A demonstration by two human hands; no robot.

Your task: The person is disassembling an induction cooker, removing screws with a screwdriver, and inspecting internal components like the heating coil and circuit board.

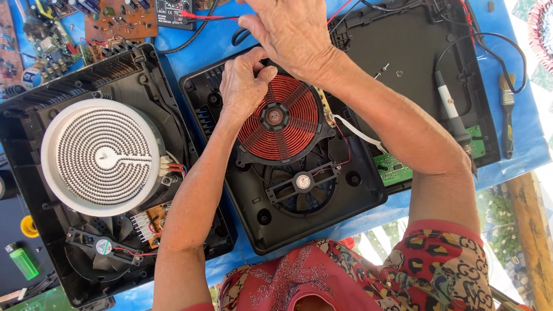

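Copper coil under pinched left fingers

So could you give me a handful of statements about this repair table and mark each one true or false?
1. Both hands are at the far edge of the red copper coil. True: the left hand and right hand meet there.
2. The white ribbed heating disc sits in the right-hand casing. False: it is in the left casing.
3. A fan lies just below the coil. True.
4. The paintbrush is in the right hand. False: it lies on the blue table cover, untouched.
5. A green lighter lies at the left. True.
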